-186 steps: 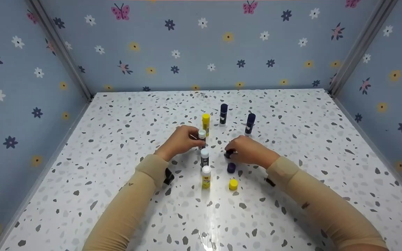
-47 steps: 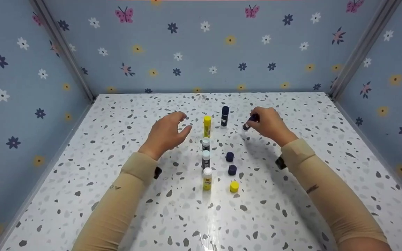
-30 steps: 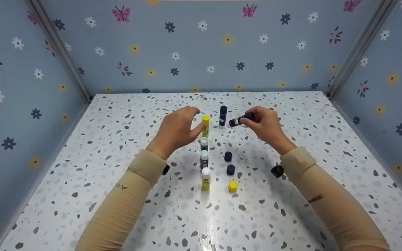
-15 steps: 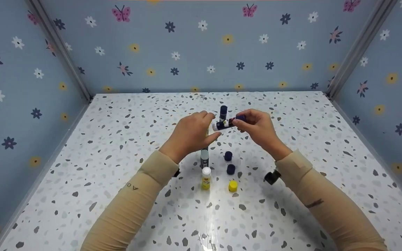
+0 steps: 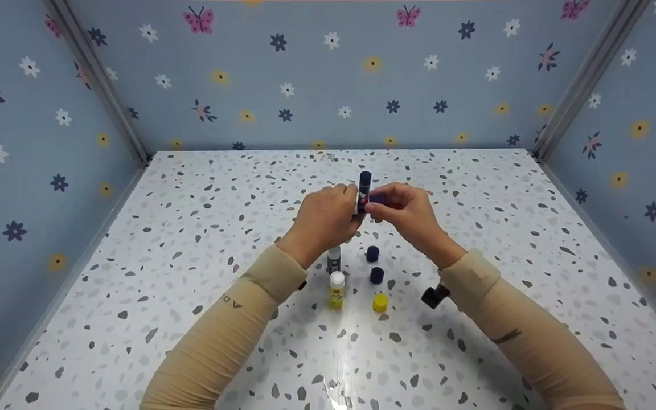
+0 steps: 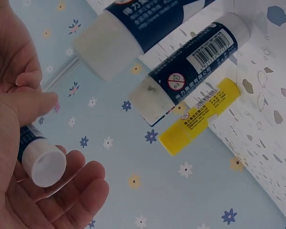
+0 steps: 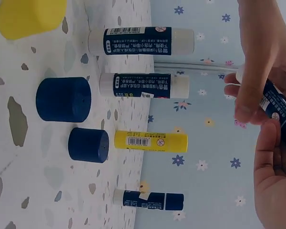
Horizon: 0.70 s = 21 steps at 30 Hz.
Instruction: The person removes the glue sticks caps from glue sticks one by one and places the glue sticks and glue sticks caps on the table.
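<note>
Both hands hold one dark blue glue stick point(image 7: 274, 102), raised over the table and lying sideways. My left hand point(image 5: 323, 221) grips its white base end, seen between thumb and curled fingers in the left wrist view. My right hand point(image 5: 410, 213) pinches the dark blue cap end. Just behind stands another capped dark blue glue stick point(image 5: 365, 181). A capped yellow glue stick point(image 7: 150, 141) stands upright, hidden behind my left hand in the head view. Nearer stand two uncapped dark blue glue sticks point(image 7: 143, 40) and an uncapped yellow glue stick point(image 5: 336, 291) with a white top.
Two dark blue caps point(image 5: 377, 275) and a yellow cap point(image 5: 380, 303) sit in a column right of the uncapped sticks. The speckled white table point(image 5: 237, 188) is bounded by flowered blue panels point(image 5: 328, 74) at the back and sides.
My right hand has set down a dark blue cap, lifted the rightmost glue stick and brought it leftward. My left hand has left an uncapped stick and now grips the lifted one's base.
</note>
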Each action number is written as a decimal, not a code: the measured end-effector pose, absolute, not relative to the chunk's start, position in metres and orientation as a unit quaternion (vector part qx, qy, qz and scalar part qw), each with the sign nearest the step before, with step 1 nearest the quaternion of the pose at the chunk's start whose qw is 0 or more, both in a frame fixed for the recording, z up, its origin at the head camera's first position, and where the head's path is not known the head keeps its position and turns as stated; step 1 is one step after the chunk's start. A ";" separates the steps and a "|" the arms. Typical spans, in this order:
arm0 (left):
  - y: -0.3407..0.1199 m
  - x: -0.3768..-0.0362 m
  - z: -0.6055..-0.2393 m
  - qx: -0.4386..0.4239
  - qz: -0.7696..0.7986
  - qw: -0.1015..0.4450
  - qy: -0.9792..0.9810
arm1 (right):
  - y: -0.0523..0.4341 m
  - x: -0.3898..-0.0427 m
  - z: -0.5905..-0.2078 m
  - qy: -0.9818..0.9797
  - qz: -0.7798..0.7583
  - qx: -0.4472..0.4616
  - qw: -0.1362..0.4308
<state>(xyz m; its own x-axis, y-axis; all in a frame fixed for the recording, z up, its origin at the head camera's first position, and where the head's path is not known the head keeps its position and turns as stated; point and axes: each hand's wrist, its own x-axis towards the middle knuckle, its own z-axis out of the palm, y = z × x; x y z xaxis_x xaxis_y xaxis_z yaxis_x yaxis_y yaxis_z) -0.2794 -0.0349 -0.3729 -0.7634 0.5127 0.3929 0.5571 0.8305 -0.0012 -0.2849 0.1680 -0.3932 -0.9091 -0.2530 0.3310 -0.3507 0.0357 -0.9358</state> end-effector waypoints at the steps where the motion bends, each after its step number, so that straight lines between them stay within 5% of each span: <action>1: -0.034 -0.279 -0.373 -0.283 -0.058 0.196 -0.937 | 0.167 -0.285 -0.393 -0.716 0.664 0.213 0.035; 21: -0.037 -0.279 -0.375 -0.293 -0.040 0.206 -0.933 | 0.170 -0.283 -0.386 -0.772 0.584 0.250 0.026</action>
<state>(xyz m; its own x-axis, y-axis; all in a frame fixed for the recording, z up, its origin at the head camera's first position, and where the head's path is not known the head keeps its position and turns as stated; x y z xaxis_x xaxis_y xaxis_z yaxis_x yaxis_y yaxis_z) -0.2792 -0.0372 -0.3754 -0.7432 0.5309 0.4072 0.5640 0.8245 -0.0455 -0.2833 0.1703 -0.3865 -0.8734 -0.3564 0.3319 -0.4162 0.1922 -0.8887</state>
